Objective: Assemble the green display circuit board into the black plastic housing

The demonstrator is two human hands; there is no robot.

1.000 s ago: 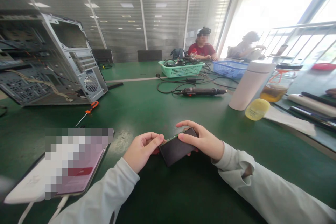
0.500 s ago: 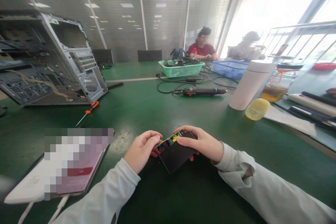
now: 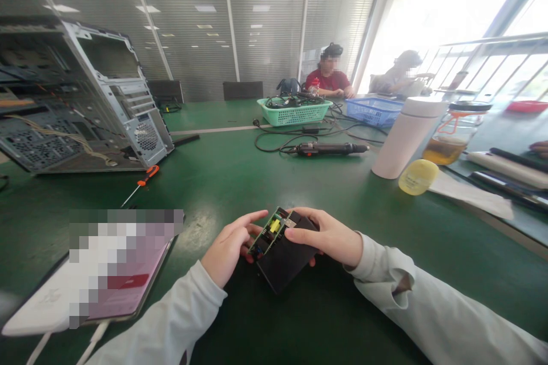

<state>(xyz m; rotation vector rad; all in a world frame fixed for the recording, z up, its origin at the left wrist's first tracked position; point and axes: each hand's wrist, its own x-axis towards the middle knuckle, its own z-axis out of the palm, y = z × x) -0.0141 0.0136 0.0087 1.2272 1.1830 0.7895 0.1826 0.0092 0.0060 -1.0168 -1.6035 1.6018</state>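
A flat black plastic case (image 3: 285,262) is tilted above the table, gripped by my right hand (image 3: 327,234) with the thumb on top and fingers underneath. From its upper left side sticks out a green circuit board (image 3: 269,234) carrying a yellow part and dark components. My left hand (image 3: 231,245) is at the board's outer edge, its index finger stretched out and the other fingers curled against the edge. The undersides of the case and board are hidden, as are some fingertips.
An opened computer case (image 3: 128,108) stands left, with an orange-handled screwdriver (image 3: 143,181) and a tablet (image 3: 128,291) nearer me. An electric screwdriver (image 3: 329,149) lies ahead, before a green basket of cables (image 3: 295,114). Right are a pale bottle (image 3: 409,137) and a yellow container (image 3: 418,177). Two people sit beyond.
The circuit board now sticks further out of the black case, towards the upper left. My left index finger has straightened away from the board. The right hand keeps its grip.
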